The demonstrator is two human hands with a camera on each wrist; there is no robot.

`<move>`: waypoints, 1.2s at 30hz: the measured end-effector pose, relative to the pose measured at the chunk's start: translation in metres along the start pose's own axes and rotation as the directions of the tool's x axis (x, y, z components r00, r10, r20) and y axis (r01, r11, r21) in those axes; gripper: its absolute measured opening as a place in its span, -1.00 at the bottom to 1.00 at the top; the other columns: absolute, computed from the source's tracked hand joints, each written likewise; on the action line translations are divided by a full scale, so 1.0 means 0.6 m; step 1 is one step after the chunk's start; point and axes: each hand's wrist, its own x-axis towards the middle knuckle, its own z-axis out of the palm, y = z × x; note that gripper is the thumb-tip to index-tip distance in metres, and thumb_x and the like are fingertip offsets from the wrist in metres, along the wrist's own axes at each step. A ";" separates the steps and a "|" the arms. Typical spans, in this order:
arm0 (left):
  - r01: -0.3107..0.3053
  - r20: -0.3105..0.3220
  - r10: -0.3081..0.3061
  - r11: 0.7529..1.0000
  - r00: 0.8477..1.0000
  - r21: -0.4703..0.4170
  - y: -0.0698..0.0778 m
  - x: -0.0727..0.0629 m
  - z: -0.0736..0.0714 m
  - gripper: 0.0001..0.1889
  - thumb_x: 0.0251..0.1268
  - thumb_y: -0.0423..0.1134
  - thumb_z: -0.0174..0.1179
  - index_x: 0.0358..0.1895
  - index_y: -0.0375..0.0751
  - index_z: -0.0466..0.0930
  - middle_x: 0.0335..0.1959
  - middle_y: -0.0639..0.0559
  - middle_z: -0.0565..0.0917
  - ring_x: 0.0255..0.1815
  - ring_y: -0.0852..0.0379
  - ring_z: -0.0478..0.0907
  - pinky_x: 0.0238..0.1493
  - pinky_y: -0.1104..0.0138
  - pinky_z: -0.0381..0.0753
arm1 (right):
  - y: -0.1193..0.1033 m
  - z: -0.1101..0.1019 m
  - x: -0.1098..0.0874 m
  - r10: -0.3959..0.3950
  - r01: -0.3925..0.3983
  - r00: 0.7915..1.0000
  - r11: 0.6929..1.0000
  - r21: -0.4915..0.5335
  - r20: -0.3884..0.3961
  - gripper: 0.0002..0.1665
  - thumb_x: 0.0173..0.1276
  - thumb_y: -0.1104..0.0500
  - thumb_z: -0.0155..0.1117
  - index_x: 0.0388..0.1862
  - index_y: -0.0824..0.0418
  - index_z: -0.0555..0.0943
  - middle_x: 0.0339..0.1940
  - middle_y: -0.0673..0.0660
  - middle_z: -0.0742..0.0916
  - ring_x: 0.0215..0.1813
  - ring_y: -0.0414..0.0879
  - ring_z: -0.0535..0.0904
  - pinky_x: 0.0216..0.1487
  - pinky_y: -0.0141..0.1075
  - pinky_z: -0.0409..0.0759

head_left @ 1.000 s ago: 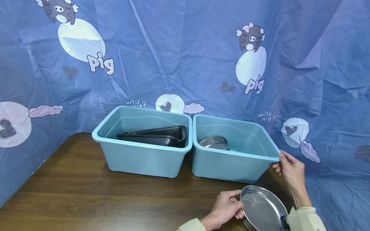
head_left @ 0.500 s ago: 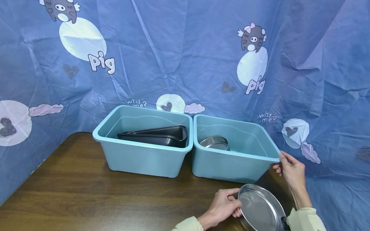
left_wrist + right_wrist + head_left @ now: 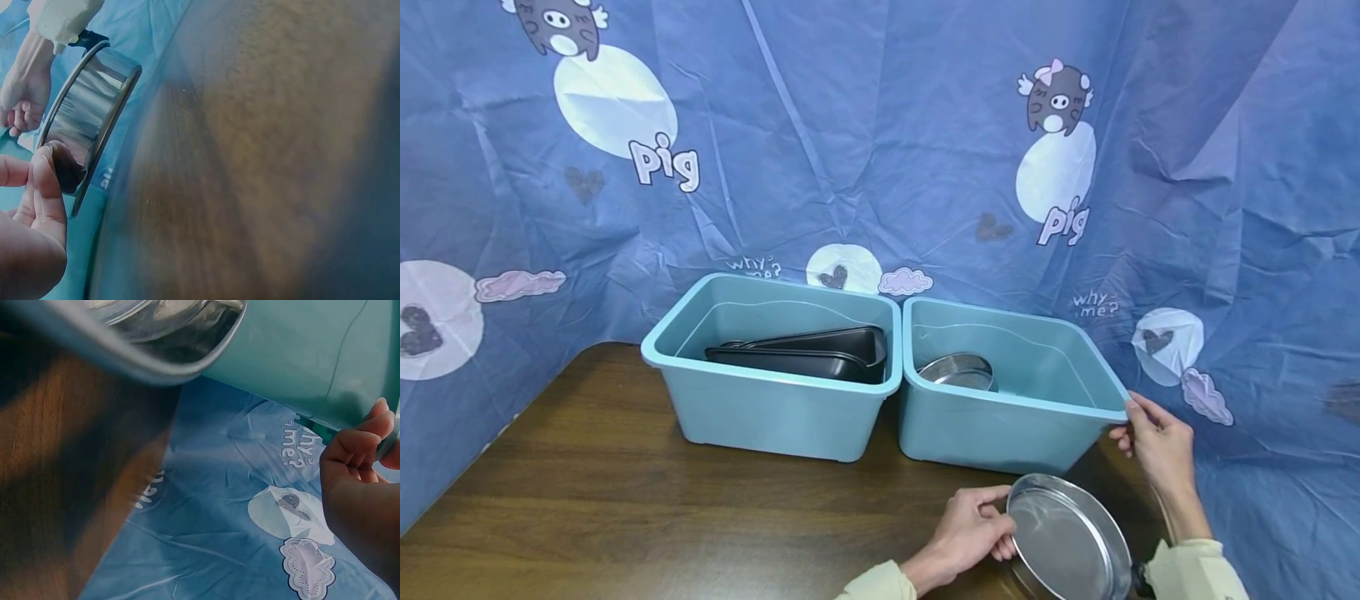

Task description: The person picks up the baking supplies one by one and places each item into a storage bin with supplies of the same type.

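Observation:
My left hand (image 3: 964, 531) pinches the rim of a round metal sieve (image 3: 1065, 543), thumb and fingers on its left side. The sieve stands tilted above the table in front of the right bin; in the left wrist view its shiny side wall (image 3: 87, 100) shows. My right hand (image 3: 1161, 447) grips the front right corner of the right blue-green plastic bin (image 3: 988, 435), fingers curled at the rim in the right wrist view. Inside that bin, near its left end, lies another round metal sieve (image 3: 958, 371), partly hidden by the front wall.
A second blue-green bin (image 3: 767, 418) stands close on the left, with black loaf pans (image 3: 805, 362) inside. Both bins are on a brown wooden table (image 3: 685, 517). A blue printed cloth (image 3: 865, 125) hangs behind and to both sides.
My left hand has moved a little to the left and up with the sieve in it. The right hand keeps its hold on the bin's corner.

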 end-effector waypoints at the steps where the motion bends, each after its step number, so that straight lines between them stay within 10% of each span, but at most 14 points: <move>1: -0.001 -0.002 0.001 1.000 1.000 0.000 0.000 0.000 -0.001 -0.43 0.10 -0.62 0.16 0.28 -0.44 0.59 -0.68 0.08 0.59 -0.74 0.30 0.49 -0.67 0.55 0.47 | 0.000 0.000 0.000 0.001 -0.001 1.000 1.000 0.003 0.001 -0.47 0.64 0.25 0.06 0.43 0.56 0.36 -0.74 -0.05 0.65 -0.72 -0.29 0.51 -0.68 -0.50 0.45; 36: -0.037 0.003 0.037 0.999 0.999 -0.035 0.030 -0.014 -0.022 -0.39 0.09 -0.63 0.11 0.32 -0.44 0.55 -0.66 0.06 0.58 -0.70 0.28 0.50 -0.64 0.53 0.50 | 0.004 0.000 0.001 -0.021 0.021 1.000 1.000 -0.020 -0.011 -0.48 0.63 0.26 0.05 0.41 0.57 0.38 -0.75 -0.07 0.64 -0.73 -0.31 0.49 -0.69 -0.50 0.42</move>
